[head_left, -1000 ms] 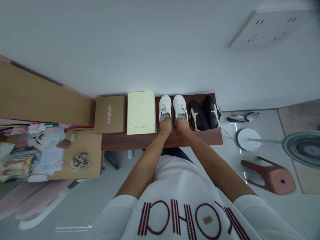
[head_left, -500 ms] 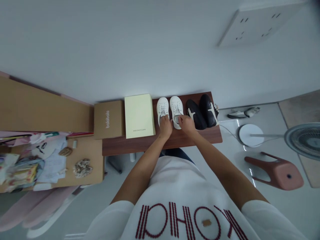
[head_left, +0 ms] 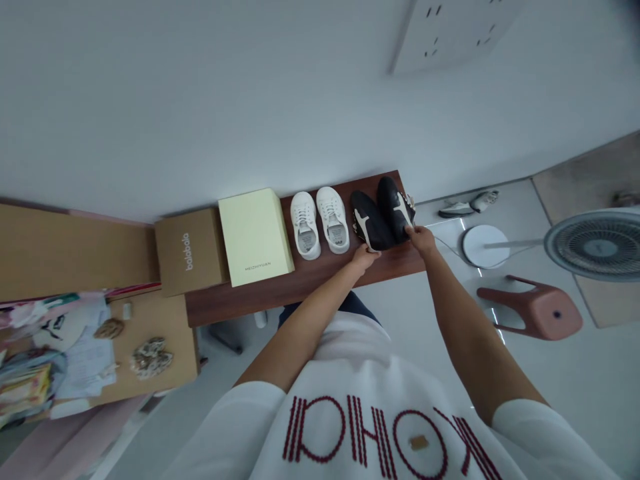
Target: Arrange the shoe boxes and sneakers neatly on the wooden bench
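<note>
At the far left is a tan desk (head_left: 150, 347) with papers (head_left: 83, 350) and two lumpy brown objects I can't identify. Next, on a dark wood bench (head_left: 300, 300), stand two boxes side by side, almost touching. The brown box (head_left: 189, 252) reads "balabala" and the pale yellow box (head_left: 255, 237) reads "MEIZHIYUAN".

Just beside them sit two white sneakers (head_left: 320, 220), one pair, with their gray soles or insoles showing at the near ends. There is only a narrow gap between them and the black shoes (head_left: 381, 213), also one pair, which lie against each other.

My left hand (head_left: 365, 259) has its fingers closed on the near end of the left black shoe. My right hand (head_left: 421, 239) is closed on the right one, at the bench's right end, where little room is left. The bench's far edge meets the wall (head_left: 200, 100), while some open wood runs along its near edge.

Further right, on the floor, are two slippers (head_left: 467, 203), a round-based fan (head_left: 595, 243) and one upturned pink stool (head_left: 530, 310). My white shirt (head_left: 360, 413) has red lettering, upside down to me and hard to read.
</note>
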Tool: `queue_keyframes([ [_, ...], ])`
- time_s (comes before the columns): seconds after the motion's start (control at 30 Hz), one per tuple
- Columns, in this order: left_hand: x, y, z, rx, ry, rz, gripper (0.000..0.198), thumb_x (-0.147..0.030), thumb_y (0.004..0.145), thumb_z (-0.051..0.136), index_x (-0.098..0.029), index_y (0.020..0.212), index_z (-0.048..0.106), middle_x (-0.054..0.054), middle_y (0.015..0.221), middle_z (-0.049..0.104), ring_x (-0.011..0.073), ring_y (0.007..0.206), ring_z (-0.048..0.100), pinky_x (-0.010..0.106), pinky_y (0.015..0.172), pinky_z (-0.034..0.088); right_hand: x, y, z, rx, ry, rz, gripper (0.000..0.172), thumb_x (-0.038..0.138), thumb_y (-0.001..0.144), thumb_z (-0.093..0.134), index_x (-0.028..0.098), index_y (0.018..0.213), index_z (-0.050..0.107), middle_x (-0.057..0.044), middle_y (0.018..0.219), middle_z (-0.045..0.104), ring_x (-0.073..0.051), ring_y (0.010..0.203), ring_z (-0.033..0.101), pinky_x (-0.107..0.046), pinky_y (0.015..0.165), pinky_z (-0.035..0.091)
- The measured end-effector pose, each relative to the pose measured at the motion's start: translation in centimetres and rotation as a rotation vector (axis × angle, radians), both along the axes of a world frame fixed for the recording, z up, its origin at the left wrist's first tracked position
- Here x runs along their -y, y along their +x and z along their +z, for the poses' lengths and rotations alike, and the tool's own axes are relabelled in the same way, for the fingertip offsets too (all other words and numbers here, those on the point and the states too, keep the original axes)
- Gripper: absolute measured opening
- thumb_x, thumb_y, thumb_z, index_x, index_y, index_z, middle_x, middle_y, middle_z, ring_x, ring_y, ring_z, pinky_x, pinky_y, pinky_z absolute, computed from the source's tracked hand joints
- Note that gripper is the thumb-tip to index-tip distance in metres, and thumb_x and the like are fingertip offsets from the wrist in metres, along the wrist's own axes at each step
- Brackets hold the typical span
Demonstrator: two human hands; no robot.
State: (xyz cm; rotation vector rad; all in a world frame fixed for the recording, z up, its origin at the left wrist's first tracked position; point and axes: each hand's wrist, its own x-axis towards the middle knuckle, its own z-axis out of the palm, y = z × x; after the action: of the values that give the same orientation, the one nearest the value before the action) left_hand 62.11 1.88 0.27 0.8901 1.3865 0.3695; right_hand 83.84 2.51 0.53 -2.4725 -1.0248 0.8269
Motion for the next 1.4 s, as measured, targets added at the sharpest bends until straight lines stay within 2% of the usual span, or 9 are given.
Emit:
queue_keyframes([
  [0.13, -1.2, -0.5, -0.4, -0.103, 0.124, -0.081, 0.025, -0.018, 0.081, 0.079, -0.017, 0.104, 0.069, 0.006, 0.098, 0.076, 0.0205, 0.094, 0.07, 0.031, 0.088, 0.053, 0.4, 0.3, -0.5, -0.139, 0.042, 0.094, 0.04, 0.051, 0.074, 0.077, 0.015, 0.091, 0.072, -0.004, 0.08, 0.073, -0.024, 0.082, 0.067, -0.035, 0.08, 0.053],
  [0.27, -2.6, -0.8, 1.0, -0.207, 0.31, -0.273, 0.02, -0.027, 0.086, 0.077, -0.018, 0.103, 0.071, 0.008, 0.101, 0.076, 0.0256, 0.101, 0.071, 0.035, 0.094, 0.052, -0.2, 0.0, 0.4, -0.137, 0.093, 0.215, 0.039, 0.051, 0.073, 0.079, 0.018, 0.092, 0.071, -0.002, 0.08, 0.072, -0.024, 0.083, 0.065, -0.036, 0.081, 0.053],
  [0.43, -3.5, -0.3, 3.4, -0.335, 0.473, -0.43, 0.028, -0.025, 0.091, 0.071, -0.019, 0.119, 0.071, 0.013, 0.109, 0.077, 0.0326, 0.114, 0.07, 0.04, 0.105, 0.047, -1.0, -1.1, 2.2, 0.114, 0.117, 0.357, 0.033, 0.043, 0.081, 0.075, 0.019, 0.104, 0.071, -0.007, 0.096, 0.075, -0.028, 0.092, 0.067, -0.038, 0.085, 0.051],
  [0.57, -4.0, 0.2, 4.9, -0.417, 0.547, -0.595, 0.031, -0.019, 0.097, 0.06, -0.016, 0.127, 0.069, 0.017, 0.108, 0.077, 0.033, 0.112, 0.071, 0.041, 0.105, 0.046, -1.1, -2.0, 3.4, 0.372, 0.041, 0.443, 0.03, 0.038, 0.087, 0.072, 0.018, 0.11, 0.07, -0.014, 0.102, 0.075, -0.032, 0.099, 0.066, -0.04, 0.085, 0.048],
  [0.67, -4.6, 0.8, 5.5, -0.48, 0.616, -0.696, 0.034, -0.012, 0.097, 0.053, -0.012, 0.128, 0.069, 0.019, 0.109, 0.076, 0.0331, 0.113, 0.07, 0.042, 0.108, 0.043, -1.4, -2.7, 4.0, 0.469, 0.017, 0.521, 0.026, 0.032, 0.09, 0.068, 0.017, 0.11, 0.069, -0.017, 0.105, 0.074, -0.033, 0.105, 0.064, -0.041, 0.088, 0.045],
  [0.83, -5.3, 2.4, 5.5, -0.51, 0.594, -0.693, 0.037, -0.008, 0.099, 0.044, -0.009, 0.125, 0.071, 0.02, 0.109, 0.076, 0.0332, 0.113, 0.07, 0.043, 0.109, 0.042, -2.0, -4.0, 4.1, 0.493, -0.042, 0.535, 0.024, 0.027, 0.092, 0.062, 0.016, 0.113, 0.067, -0.019, 0.109, 0.073, -0.034, 0.109, 0.061, -0.044, 0.092, 0.042],
  [1.13, -5.7, 4.0, 4.5, -0.507, 0.503, -0.661, 0.039, -0.008, 0.102, 0.041, -0.008, 0.126, 0.072, 0.02, 0.113, 0.076, 0.0306, 0.119, 0.069, 0.042, 0.11, 0.043, -2.6, -4.5, 2.5, 0.478, -0.105, 0.499, 0.026, 0.024, 0.095, 0.056, 0.014, 0.118, 0.064, -0.022, 0.114, 0.073, -0.035, 0.114, 0.06, -0.045, 0.095, 0.04],
  [1.4, -6.5, 6.1, 5.7, -0.637, 0.476, -0.816, 0.045, -0.007, 0.104, 0.032, -0.007, 0.127, 0.072, 0.02, 0.118, 0.076, 0.0268, 0.121, 0.07, 0.039, 0.107, 0.049, -3.7, -5.2, 2.6, 0.482, -0.14, 0.472, 0.028, 0.02, 0.099, 0.046, 0.014, 0.117, 0.066, -0.021, 0.111, 0.074, -0.032, 0.112, 0.062, -0.04, 0.09, 0.04],
])
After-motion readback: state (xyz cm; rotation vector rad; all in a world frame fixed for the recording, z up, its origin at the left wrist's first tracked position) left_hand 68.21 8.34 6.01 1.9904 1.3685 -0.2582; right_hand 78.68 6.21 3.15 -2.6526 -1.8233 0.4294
